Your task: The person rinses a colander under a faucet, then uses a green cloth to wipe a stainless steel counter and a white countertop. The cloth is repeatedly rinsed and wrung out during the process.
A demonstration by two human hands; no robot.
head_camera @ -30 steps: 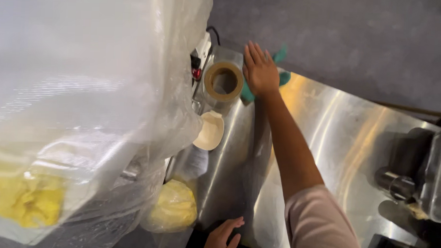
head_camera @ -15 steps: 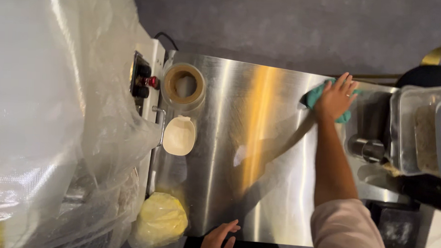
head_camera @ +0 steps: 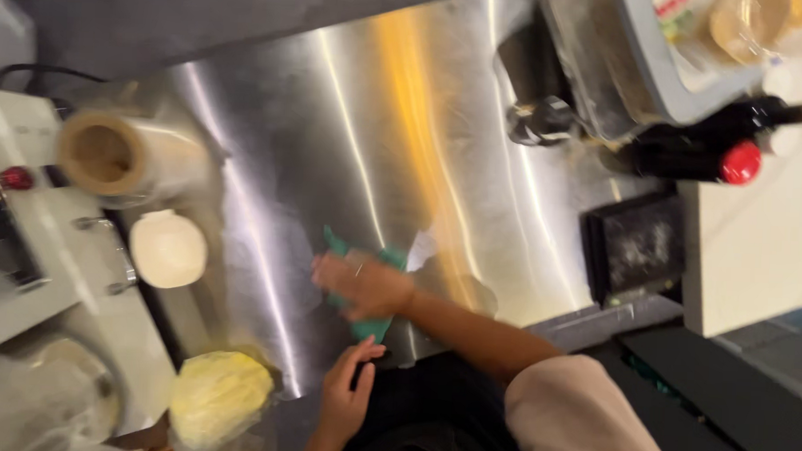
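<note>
Pressing green cloth (head_camera: pixel 368 287) flat under right hand (head_camera: pixel 363 282), fingers (head_camera: pixel 328 269) spread; left hand (head_camera: pixel 346 397) loosely open at steel counter (head_camera: pixel 333 125) edge.

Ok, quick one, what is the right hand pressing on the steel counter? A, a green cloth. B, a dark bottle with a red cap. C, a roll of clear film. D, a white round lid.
A: the right hand lies flat on a green cloth on the steel counter, with the cloth's edges showing around it, while the left hand rests at the counter's near edge.
</note>
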